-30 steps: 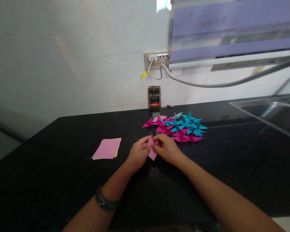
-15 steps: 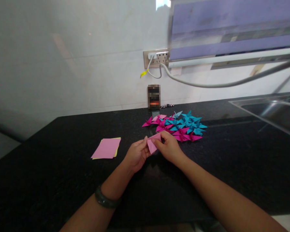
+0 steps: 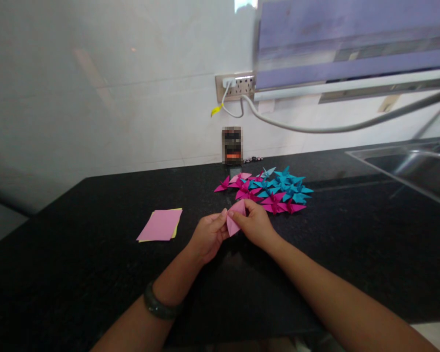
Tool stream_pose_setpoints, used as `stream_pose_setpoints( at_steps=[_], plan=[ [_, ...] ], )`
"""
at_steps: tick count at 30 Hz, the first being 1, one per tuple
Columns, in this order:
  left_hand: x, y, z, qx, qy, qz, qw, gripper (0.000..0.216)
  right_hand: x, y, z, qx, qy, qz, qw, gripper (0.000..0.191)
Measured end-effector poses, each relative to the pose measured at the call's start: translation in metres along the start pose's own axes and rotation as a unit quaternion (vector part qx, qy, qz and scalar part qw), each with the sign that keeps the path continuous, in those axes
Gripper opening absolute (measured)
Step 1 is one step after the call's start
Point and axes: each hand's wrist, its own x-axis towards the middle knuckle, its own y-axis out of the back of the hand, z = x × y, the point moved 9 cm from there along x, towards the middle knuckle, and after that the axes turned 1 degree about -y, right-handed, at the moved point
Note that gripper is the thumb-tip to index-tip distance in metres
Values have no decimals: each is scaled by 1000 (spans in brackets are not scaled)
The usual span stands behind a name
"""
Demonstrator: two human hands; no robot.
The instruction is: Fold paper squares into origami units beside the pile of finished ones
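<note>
Both hands pinch a small folded pink paper (image 3: 235,218) just above the black countertop (image 3: 77,274). My left hand (image 3: 207,237) grips its left edge with thumb and fingers closed. My right hand (image 3: 254,225) holds the right side, fingers curled over the fold. A dark bangle sits on my left wrist (image 3: 161,304). Just beyond the hands lies a heap of folded paper cranes (image 3: 269,191), magenta ones to the left and front, blue ones to the right.
A flat stack of pink and yellow paper squares (image 3: 160,225) lies to the left of my hands. A small dark box (image 3: 231,144) stands against the white wall under a socket (image 3: 234,87) with a cable. A steel sink (image 3: 410,166) is at the far right.
The pink paper has been turned and raised slightly between the fingers; its upper flap now points up toward the crane heap. The hands stayed in nearly the same spot.
</note>
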Motion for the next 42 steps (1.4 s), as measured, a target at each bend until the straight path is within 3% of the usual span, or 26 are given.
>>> stream_pose_setpoints(
  at_steps=[7, 18, 28, 33, 36, 39, 42],
  plan=[
    [-1, 5, 6, 2, -12, 34, 999, 26, -2, -10, 0, 58, -17, -32, 998, 15],
    [0, 4, 4, -39, -1, 38, 998, 18, -4, -10, -1, 110, -42, -34, 992, 9],
    [2, 7, 8, -36, -24, 40, 998, 21, -8, -17, -8, 85, -21, -76, 993, 36],
    [0, 7, 10, -19, -35, 57, 998, 22, -4, -15, -6, 80, 12, -64, 995, 17],
    [-2, 10, 9, -17, -27, 84, 996, 23, -1, -16, 1, 81, 0, -61, 995, 13],
    [-3, 8, 7, -4, -13, 73, 997, 26, -1, -12, 7, 104, -24, -38, 994, 16],
    [-4, 6, 7, 14, -8, 61, 998, 24, -1, 2, -6, 61, 26, 8, 998, 12]
  ],
)
